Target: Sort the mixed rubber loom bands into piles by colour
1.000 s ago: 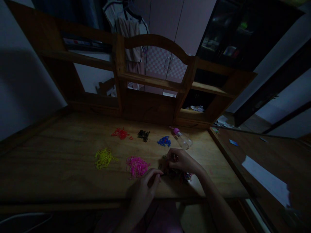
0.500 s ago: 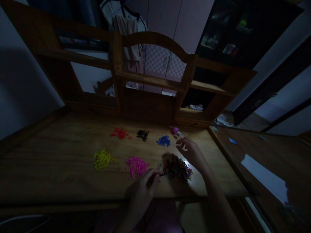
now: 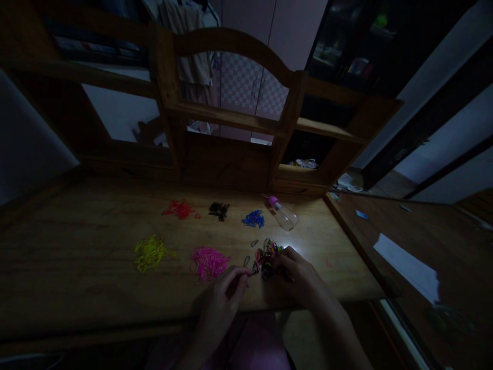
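Note:
My left hand (image 3: 225,293) is closed in a pinch at the desk's front, with a thin reddish strip (image 3: 250,273) at its fingertips, perhaps a small loop; the dim light hides its exact kind. To its right lies a mixed pile of small coloured loops (image 3: 268,250). My right hand (image 3: 298,272) reaches into that pile with fingers curled, and what they grip is hidden. Sorted heaps of similar pieces surround the hands: pink (image 3: 209,263), yellow (image 3: 151,253), red (image 3: 179,209), black (image 3: 219,210) and blue (image 3: 253,219). A single dark loop (image 3: 254,243) lies above the mixed pile.
A clear bottle with a purple cap (image 3: 284,215) lies on the desk (image 3: 96,241) behind my right hand. Wooden shelving (image 3: 227,114) rises along the back. A lower surface on the right holds a white paper sheet (image 3: 408,264).
My right hand has come down from beside the bottle into the mixed pile. The bottle is now fully visible. My left hand stays pinched near the pile; the view has shifted slightly.

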Available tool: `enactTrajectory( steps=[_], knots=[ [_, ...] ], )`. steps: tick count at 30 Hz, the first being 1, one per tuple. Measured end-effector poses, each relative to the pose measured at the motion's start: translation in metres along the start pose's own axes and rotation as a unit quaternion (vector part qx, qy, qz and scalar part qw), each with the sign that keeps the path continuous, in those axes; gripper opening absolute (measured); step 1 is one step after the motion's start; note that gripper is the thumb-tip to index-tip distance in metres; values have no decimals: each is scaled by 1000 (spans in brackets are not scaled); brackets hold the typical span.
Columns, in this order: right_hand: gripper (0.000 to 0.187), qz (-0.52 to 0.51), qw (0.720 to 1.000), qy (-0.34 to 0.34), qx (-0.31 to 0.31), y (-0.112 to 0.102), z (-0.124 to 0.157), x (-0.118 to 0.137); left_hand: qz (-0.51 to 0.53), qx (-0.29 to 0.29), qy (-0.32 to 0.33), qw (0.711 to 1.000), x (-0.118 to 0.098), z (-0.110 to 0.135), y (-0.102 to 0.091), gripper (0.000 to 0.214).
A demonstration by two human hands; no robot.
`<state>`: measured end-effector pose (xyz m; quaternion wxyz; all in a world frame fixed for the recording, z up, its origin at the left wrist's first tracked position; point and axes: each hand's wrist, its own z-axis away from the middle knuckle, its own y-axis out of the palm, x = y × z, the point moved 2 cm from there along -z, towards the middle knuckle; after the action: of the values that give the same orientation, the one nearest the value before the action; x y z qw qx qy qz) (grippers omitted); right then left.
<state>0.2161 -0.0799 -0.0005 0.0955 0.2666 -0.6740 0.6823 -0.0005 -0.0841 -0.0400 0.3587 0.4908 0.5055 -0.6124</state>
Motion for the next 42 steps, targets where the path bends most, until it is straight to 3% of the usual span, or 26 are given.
enactTrajectory(
  steps=[12, 21, 30, 39, 42],
  knots=[
    [21, -5, 1000, -2, -15, 9, -4, -8, 6, -4, 2, 1000, 2, 0, 1, 27],
    [12, -91, 994, -16, -55, -7, 0, -6, 0, -4, 4, 1000, 1, 0, 0, 23],
    [4, -137, 987, 29, -84, -9, 0, -9, 18, -9, 3, 1000, 0, -2, 1, 24],
    [11, -316, 941, 49, -106, 0, -1, 5, 50, -10, 102, 994, -44, -18, 25, 29],
    [15, -371, 921, 52, -110, 3, 1, 8, 48, -17, 117, 992, -50, -24, 30, 22]
  ],
)
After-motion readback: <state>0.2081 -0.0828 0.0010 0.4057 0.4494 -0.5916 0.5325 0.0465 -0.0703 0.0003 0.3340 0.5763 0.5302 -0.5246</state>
